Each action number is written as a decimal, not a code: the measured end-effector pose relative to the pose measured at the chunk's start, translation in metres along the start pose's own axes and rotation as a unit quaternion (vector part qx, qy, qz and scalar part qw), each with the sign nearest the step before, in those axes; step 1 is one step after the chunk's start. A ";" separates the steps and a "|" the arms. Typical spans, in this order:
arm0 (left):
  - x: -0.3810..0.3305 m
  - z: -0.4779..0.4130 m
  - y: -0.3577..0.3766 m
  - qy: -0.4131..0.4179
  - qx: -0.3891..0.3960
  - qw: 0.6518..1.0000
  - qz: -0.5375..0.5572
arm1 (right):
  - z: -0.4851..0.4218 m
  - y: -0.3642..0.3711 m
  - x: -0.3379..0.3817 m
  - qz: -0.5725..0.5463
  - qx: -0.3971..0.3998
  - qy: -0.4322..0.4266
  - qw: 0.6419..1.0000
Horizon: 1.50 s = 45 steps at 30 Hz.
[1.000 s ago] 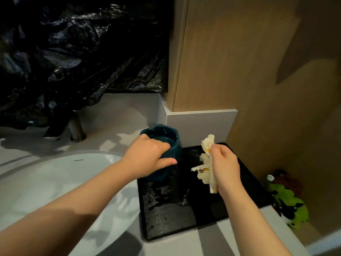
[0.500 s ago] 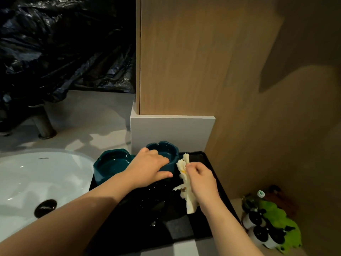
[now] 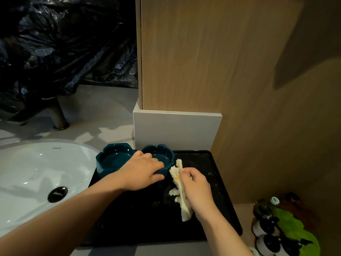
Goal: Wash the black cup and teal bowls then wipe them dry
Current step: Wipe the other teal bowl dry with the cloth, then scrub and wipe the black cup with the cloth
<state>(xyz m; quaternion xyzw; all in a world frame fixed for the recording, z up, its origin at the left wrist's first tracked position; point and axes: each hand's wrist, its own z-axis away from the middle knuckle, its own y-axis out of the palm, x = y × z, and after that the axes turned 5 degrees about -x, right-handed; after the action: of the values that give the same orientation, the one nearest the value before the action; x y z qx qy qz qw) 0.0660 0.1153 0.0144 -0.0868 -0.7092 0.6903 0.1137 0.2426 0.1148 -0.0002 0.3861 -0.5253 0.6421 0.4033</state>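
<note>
I watch the left hand (image 3: 143, 170) grip the right teal bowl (image 3: 158, 154), a glossy ceramic dish with a notched rim. The fingers curl over its near rim into the hollow, and the thumb presses its outer wall. The bowl stands upright near the far left corner of the flat black rectangular tray (image 3: 212, 182). Its twin, the left teal bowl (image 3: 114, 159), sits upright right against it on the sink side. I cannot tell whether that one overhangs the tray's edge.

The right hand (image 3: 197, 189) is closed around a crumpled white paper towel (image 3: 178, 182) with a yellowish stain. The towel's upper end is just beside the gripped bowl's right wall; I cannot tell if they touch. Its lower end hangs from the fist over the tray.

Left of the tray lies the white oval sink basin (image 3: 36, 172) with 1 dark round drain (image 3: 57, 194). A metal faucet stem (image 3: 57, 115) rises behind it, under crumpled black plastic sheeting (image 3: 64, 43). A light wooden panel (image 3: 203, 52) stands behind the tray on a white block (image 3: 175, 130). At bottom right are small black-capped bottles (image 3: 265, 226) beside something bright green (image 3: 293, 230).
</note>
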 end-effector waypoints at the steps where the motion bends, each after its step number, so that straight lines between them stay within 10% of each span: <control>1: -0.001 0.001 0.000 0.003 0.006 1.000 -0.002 | 0.001 0.001 -0.001 0.004 0.001 0.000 1.000; 17: -0.004 0.005 0.004 -0.013 -0.023 0.999 -0.025 | 0.015 0.000 0.004 0.019 0.006 -0.009 1.000; 23: -0.010 0.043 0.006 -0.095 -0.268 0.956 0.072 | 0.027 0.000 0.003 0.039 0.016 -0.036 0.998; 29: -0.023 0.082 0.013 -0.305 -0.042 0.939 0.151 | 0.040 0.006 0.006 0.094 0.045 -0.074 0.992; 39: -0.015 0.094 0.007 -0.349 -0.020 0.855 0.384 | 0.062 0.034 0.019 0.043 0.026 -0.089 0.995; 45: 0.026 0.121 -0.027 -0.378 -0.017 0.701 0.605 | 0.074 0.068 0.051 -0.042 -0.013 -0.098 0.994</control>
<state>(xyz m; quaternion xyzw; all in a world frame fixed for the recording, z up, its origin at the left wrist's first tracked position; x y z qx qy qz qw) 0.0080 0.0055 0.0400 -0.2307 -0.4996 0.5730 -0.6073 0.1657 0.0389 0.0331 0.4635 -0.5538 0.5771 0.3814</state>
